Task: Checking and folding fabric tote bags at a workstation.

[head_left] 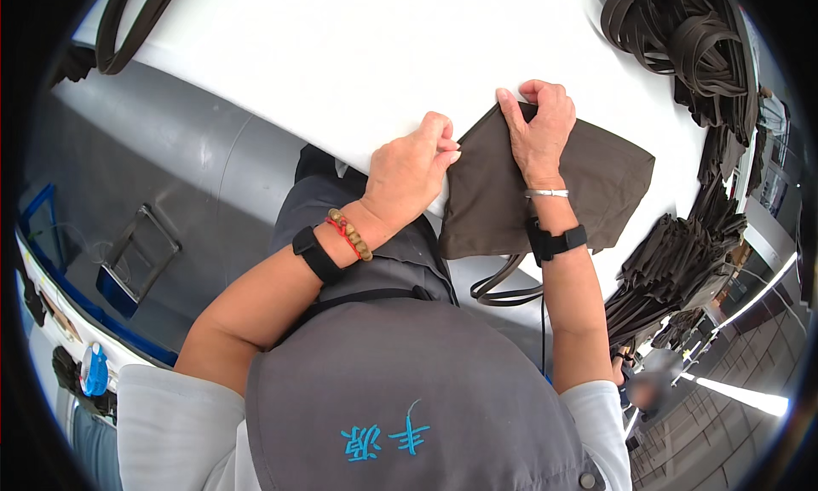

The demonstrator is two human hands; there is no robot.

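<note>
A dark brown fabric bag (609, 172) lies on the white table, its lower part reaching past the near edge. Thin dark straps (500, 288) hang below it. My left hand (409, 167) is closed in a pinch at the bag's left edge, fingers curled and thumb pressed in; the exact grip is small to see. Over the bag's upper edge, my right hand (545, 129) holds the fabric between thumb and fingers, near its upper left corner. The wrist of that hand rests above the bag's middle.
Coiled dark straps (703, 52) are heaped at the far right of the table (341, 48). Below them, a stack of dark folded fabric (682, 261) lines the right side. Another dark strap (128, 31) lies at the far left. A folding chair (141, 257) stands on the grey floor.
</note>
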